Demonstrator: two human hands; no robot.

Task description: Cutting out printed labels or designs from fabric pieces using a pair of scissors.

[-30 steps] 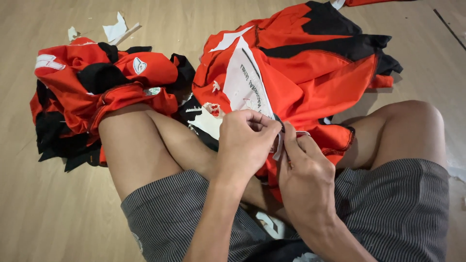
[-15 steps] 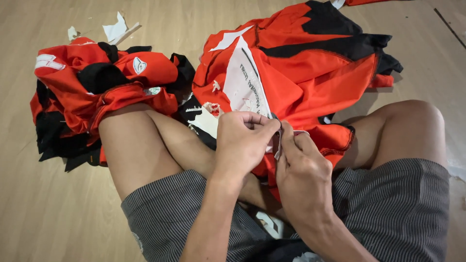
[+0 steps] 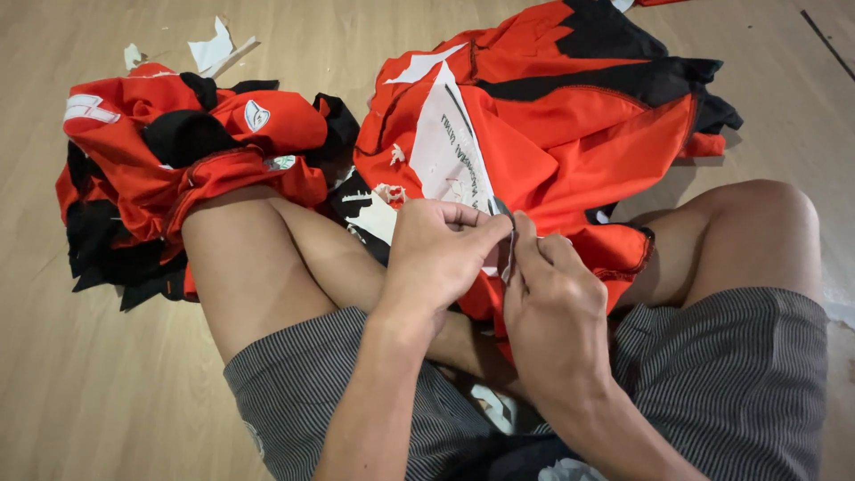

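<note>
Left hand (image 3: pixel 441 254) and right hand (image 3: pixel 552 298) pinch white transfer strip (image 3: pixel 509 254) between fingertips, red jersey (image 3: pixel 570 134) spread just beyond them.

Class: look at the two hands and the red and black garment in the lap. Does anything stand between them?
Nothing visible does. The left hand and right hand already pinch the red and black fabric garment near its white printed panel.

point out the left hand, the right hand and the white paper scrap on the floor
left hand (image 3: pixel 441 254), head view, back of the hand
right hand (image 3: pixel 552 298), head view, back of the hand
paper scrap (image 3: pixel 212 49), head view, middle of the white piece
</note>
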